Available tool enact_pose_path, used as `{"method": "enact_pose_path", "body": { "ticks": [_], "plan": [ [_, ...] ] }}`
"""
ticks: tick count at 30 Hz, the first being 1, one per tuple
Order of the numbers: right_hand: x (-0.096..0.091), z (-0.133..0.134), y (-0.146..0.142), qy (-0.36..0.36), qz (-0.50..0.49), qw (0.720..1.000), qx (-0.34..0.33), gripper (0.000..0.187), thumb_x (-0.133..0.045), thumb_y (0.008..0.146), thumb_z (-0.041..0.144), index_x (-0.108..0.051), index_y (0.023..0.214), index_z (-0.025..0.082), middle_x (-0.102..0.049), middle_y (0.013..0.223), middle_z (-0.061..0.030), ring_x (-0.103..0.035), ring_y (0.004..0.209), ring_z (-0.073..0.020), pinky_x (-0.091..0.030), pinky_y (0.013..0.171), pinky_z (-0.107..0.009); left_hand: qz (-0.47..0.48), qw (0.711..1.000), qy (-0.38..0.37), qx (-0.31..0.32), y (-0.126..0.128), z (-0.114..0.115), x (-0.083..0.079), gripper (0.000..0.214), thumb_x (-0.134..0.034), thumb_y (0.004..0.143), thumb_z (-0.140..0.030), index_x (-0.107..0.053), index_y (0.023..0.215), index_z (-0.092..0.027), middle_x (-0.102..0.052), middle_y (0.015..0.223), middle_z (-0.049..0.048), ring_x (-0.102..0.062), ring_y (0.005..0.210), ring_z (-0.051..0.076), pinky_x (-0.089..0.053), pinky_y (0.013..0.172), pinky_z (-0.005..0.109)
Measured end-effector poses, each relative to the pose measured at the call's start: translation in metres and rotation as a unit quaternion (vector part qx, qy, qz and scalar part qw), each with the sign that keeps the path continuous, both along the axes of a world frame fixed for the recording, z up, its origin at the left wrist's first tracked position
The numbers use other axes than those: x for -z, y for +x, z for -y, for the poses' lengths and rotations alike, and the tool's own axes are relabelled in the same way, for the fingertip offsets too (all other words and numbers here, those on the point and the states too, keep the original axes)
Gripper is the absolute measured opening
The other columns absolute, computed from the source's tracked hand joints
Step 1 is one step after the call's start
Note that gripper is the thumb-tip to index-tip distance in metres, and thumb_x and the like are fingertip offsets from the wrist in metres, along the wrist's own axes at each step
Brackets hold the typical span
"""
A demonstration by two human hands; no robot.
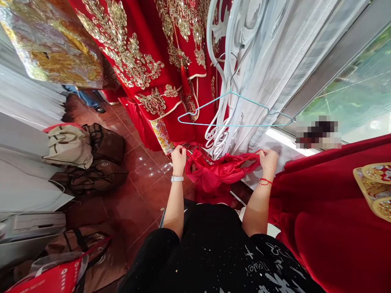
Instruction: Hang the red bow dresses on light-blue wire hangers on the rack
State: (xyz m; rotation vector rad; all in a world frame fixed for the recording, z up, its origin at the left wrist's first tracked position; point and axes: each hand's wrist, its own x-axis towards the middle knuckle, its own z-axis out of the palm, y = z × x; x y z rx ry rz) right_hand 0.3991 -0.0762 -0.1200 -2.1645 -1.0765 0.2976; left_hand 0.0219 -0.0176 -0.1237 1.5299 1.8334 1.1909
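A red satiny garment with thin straps is stretched between my two hands in front of my body. My left hand, with a white band at the wrist, pinches its left strap. On the other side my right hand, a red string at its wrist, grips the right strap. Beyond and above the garment hangs a light blue wire hanger, with nothing on it. Its hook is on a white scrollwork metal stand. The lower part of the garment is partly hidden by my body.
Red dresses with gold embroidery hang ahead on the left. Brown bags and a beige bag lie on the tiled floor. Red cloth fills the right side, below a window. White curtains hang behind the stand.
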Motion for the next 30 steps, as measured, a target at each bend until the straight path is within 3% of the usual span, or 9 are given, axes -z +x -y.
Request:
{"method": "enact_pose_path", "body": {
  "ticks": [3, 6, 10, 14, 16, 19, 21, 24, 30],
  "plan": [
    [-0.002, -0.001, -0.009, 0.071, -0.169, 0.983, 0.017, 0.026, -0.05, 0.084, 0.036, -0.05, 0.06, 0.027, -0.06, 0.059, -0.0079, -0.055, 0.068, -0.0229, -0.052, 0.073, -0.037, 0.177, 0.983, -0.054, -0.007, 0.005, -0.002, 0.006, 0.035, -0.046, 0.09, -0.008, -0.046, 0.057, -0.021, -0.054, 0.058, -0.0015, -0.049, 0.058, 0.012, -0.042, 0.066, 0.026],
    [-0.007, -0.005, -0.031, 0.139, -0.339, 0.93, -0.036, 0.024, -0.044, 0.086, 0.038, -0.06, 0.072, 0.026, -0.07, 0.072, -0.0066, -0.059, 0.064, -0.0194, -0.056, 0.066, -0.034, 0.313, 0.944, -0.102, -0.002, 0.002, -0.004, 0.009, 0.033, -0.045, 0.091, -0.015, -0.049, 0.059, -0.021, -0.056, 0.058, -0.0003, -0.05, 0.053, 0.012, -0.044, 0.059, 0.025],
    [-0.017, -0.012, -0.067, 0.202, -0.472, 0.842, -0.164, 0.024, -0.064, 0.076, 0.03, -0.073, 0.097, 0.024, -0.079, 0.115, -0.0049, -0.066, 0.068, -0.0132, -0.062, 0.074, -0.032, 0.363, 0.927, -0.083, 0.036, -0.011, -0.001, 0.006, 0.013, -0.064, 0.082, -0.025, -0.072, 0.083, -0.015, -0.077, 0.085, 0.0075, -0.055, 0.055, 0.009, -0.052, 0.06, 0.025],
    [-0.024, -0.026, -0.092, 0.242, -0.528, 0.8, -0.152, 0.031, -0.075, 0.074, 0.024, -0.074, 0.105, 0.024, -0.075, 0.133, -0.0047, -0.067, 0.072, -0.0104, -0.059, 0.063, -0.024, 0.41, 0.91, 0.015, 0.052, -0.025, 0.007, -0.004, 0.041, -0.088, 0.065, -0.033, -0.081, 0.102, -0.015, -0.079, 0.123, 0.0144, -0.06, 0.059, 0.007, -0.054, 0.06, 0.026],
    [-0.024, -0.034, -0.099, 0.256, -0.55, 0.784, -0.131, 0.03, -0.073, 0.078, 0.026, -0.072, 0.108, 0.025, -0.074, 0.135, -0.0048, -0.068, 0.077, -0.0105, -0.056, 0.058, -0.021, 0.405, 0.912, 0.053, 0.043, -0.028, 0.011, -0.01, 0.047, -0.092, 0.063, -0.037, -0.083, 0.104, -0.015, -0.08, 0.121, 0.0144, -0.064, 0.063, 0.009, -0.055, 0.062, 0.026],
    [-0.02, -0.042, -0.103, 0.286, -0.577, 0.755, -0.123, 0.026, -0.071, 0.082, 0.03, -0.068, 0.107, 0.025, -0.073, 0.133, -0.0053, -0.071, 0.093, -0.0115, -0.059, 0.065, -0.019, 0.377, 0.922, 0.09, 0.021, -0.028, 0.016, -0.019, 0.044, -0.093, 0.067, -0.037, -0.085, 0.104, -0.016, -0.083, 0.109, 0.0109, -0.075, 0.085, 0.017, -0.061, 0.081, 0.031],
    [-0.018, -0.042, -0.104, 0.305, -0.576, 0.749, -0.117, 0.025, -0.072, 0.082, 0.034, -0.064, 0.104, 0.026, -0.074, 0.129, -0.0062, -0.072, 0.105, -0.0144, -0.062, 0.075, -0.023, 0.361, 0.926, 0.104, 0.01, -0.027, 0.019, -0.022, 0.038, -0.092, 0.069, -0.034, -0.085, 0.103, -0.017, -0.084, 0.104, 0.0085, -0.078, 0.101, 0.022, -0.061, 0.095, 0.035],
    [-0.019, -0.038, -0.105, 0.315, -0.551, 0.765, -0.113, 0.029, -0.074, 0.081, 0.042, -0.061, 0.102, 0.027, -0.074, 0.124, -0.0079, -0.072, 0.112, -0.0202, -0.064, 0.085, -0.033, 0.357, 0.926, 0.118, 0.018, -0.027, 0.024, -0.023, 0.034, -0.092, 0.071, -0.032, -0.085, 0.102, -0.018, -0.084, 0.106, 0.008, -0.077, 0.112, 0.026, -0.059, 0.106, 0.04],
    [-0.034, -0.028, -0.11, 0.331, -0.543, 0.762, -0.125, 0.03, -0.076, 0.079, 0.045, -0.063, 0.098, 0.026, -0.075, 0.123, -0.0086, -0.074, 0.105, -0.0208, -0.064, 0.075, -0.032, 0.365, 0.92, 0.141, 0.025, -0.028, 0.021, -0.02, 0.04, -0.092, 0.071, -0.039, -0.086, 0.104, -0.018, -0.084, 0.109, 0.01, -0.078, 0.111, 0.026, -0.058, 0.11, 0.042]
  ]
}}
